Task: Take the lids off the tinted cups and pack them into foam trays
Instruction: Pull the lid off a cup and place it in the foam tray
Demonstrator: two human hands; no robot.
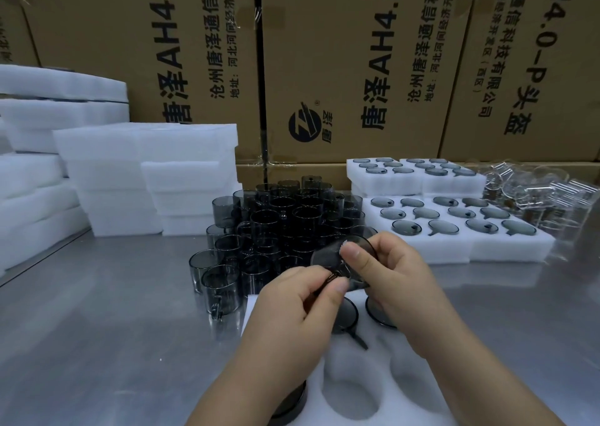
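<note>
Pinching a cup [326, 257] above the tray [401, 378] with left hand [302, 305] and right hand [389, 271], perhaps by its lid.

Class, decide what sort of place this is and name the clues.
Probably a factory packing bench or warehouse: printed shipping cartons stacked behind, piles of white foam trays, and massed tinted cups on a metal table.

Even, soft overhead light — table [97, 312] sheen; edges bowed, corners perhaps blurred.

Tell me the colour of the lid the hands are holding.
The lid is see-through smoky grey with a darker rim, clearest in the head view.
</note>
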